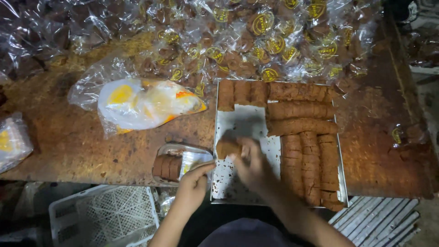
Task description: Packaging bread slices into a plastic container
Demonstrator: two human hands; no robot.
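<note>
My right hand [250,165] hovers over the metal tray [242,122] and grips a short stack of round brown biscuits [227,147]. My left hand [195,182] holds the open end of a clear wrapper [185,158] that lies just left of the tray, with several brown biscuits [167,166] inside it. Long rows of the same brown biscuits [302,110] fill the tray's top and right side.
A heap of wrapped biscuit packs with yellow labels [256,41] covers the back of the worn brown table [68,137]. A bundle of yellow and white wrappers in a clear bag [141,103] lies to the left. A white plastic crate [105,215] stands below the table edge.
</note>
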